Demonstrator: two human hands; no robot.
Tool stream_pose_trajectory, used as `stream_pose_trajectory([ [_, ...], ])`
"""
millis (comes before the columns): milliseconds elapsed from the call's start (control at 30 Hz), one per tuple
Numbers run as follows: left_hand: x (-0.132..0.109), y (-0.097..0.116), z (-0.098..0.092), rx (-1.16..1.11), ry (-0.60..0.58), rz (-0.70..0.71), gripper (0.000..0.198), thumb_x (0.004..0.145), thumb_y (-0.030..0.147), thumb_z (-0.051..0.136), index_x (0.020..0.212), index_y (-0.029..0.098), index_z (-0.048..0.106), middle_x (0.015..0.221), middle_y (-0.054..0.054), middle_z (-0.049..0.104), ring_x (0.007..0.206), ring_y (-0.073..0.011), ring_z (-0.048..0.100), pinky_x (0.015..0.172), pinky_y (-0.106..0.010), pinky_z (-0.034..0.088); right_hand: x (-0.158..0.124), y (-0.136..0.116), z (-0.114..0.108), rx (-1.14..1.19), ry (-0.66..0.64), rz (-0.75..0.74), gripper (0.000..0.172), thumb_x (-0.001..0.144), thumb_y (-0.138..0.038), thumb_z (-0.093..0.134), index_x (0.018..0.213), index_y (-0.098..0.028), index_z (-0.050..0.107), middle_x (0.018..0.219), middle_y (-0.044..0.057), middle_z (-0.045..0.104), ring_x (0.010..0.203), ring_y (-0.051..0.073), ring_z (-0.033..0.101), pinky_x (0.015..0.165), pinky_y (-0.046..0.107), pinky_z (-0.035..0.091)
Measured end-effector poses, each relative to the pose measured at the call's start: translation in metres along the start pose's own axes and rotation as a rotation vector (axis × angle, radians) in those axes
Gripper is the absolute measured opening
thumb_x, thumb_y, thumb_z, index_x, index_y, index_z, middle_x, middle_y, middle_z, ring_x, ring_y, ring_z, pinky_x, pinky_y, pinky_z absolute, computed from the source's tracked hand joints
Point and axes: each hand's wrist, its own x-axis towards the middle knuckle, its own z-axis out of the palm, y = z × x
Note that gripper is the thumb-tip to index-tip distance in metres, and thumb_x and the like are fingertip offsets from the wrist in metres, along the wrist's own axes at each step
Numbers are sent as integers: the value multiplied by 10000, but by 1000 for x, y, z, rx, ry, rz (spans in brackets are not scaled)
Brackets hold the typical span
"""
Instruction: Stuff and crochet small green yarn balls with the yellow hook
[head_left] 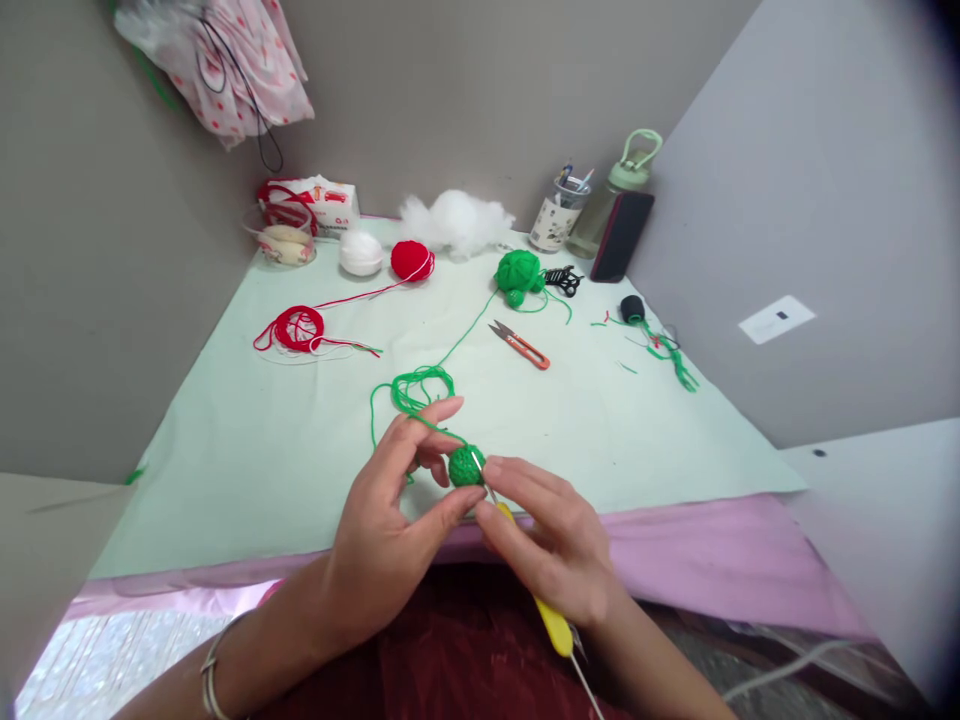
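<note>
My left hand (397, 500) pinches a small round green crochet piece (465, 467) between thumb and fingers, just over the front part of the table. Green yarn (439, 428) runs from the piece across my raised left index finger. A crochet hook (553, 625) with a yellow handle lies in my right hand (551, 535), closed round it. The hook's metal tip is at the green piece, and my right fingertips are beside it. Behind my left hand lies a loose coil of green yarn (421, 388), with a strand leading back to a green yarn ball (517, 270).
Orange-handled thread snips (521, 345) lie mid-table. Further left are a red yarn coil (298, 328), a red ball (412, 261) and a white ball (361, 254). White stuffing (457, 222), a pen cup (559, 215), a bottle (600, 210) and a phone (622, 237) stand along the back.
</note>
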Motion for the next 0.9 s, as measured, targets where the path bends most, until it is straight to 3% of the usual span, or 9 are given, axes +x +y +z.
stream_pose_trajectory([
  [167,4,4,-6,-146,-56,-100,448,934,361,787,1361,309,662,1003,-1,653,979,-186,660,930,-316,543,0,7,-5,-139,-34,-181,341,986,-108,653,1287,-249,728,1255,113,789,1193,275,767,902,440,725],
  [467,4,4,-3,-483,-147,-321,665,786,278,935,1402,325,692,945,17,625,926,-136,619,879,-247,522,-2,1,-5,-264,-31,-237,337,943,-33,685,1231,-194,750,1234,120,775,1195,248,751,899,352,717],
  [633,13,2,-7,-627,-285,-474,717,718,351,979,1388,322,724,989,-2,659,919,-140,620,836,-244,514,6,14,0,-147,24,-296,252,984,-78,658,1162,-221,766,1166,87,781,1115,209,764,845,308,711],
  [700,14,-1,-7,-531,-241,-421,738,721,345,977,1409,323,709,962,-1,667,896,-148,615,828,-258,511,11,17,3,-56,30,-229,229,1039,-129,596,1177,-217,757,1135,90,780,1067,203,769,829,314,703],
  [800,8,-4,-2,-297,-19,-237,696,764,309,952,1415,311,704,955,-1,687,858,-143,583,838,-263,502,10,16,6,-116,29,-158,262,1043,-124,584,1230,-206,749,1108,102,773,1023,208,762,843,333,692],
  [900,2,-5,6,-368,32,-248,671,773,317,947,1402,308,713,976,-4,691,852,-140,594,822,-256,510,0,13,8,-307,63,-216,380,922,-35,732,1266,-197,749,1061,90,761,992,214,748,857,326,690],
])
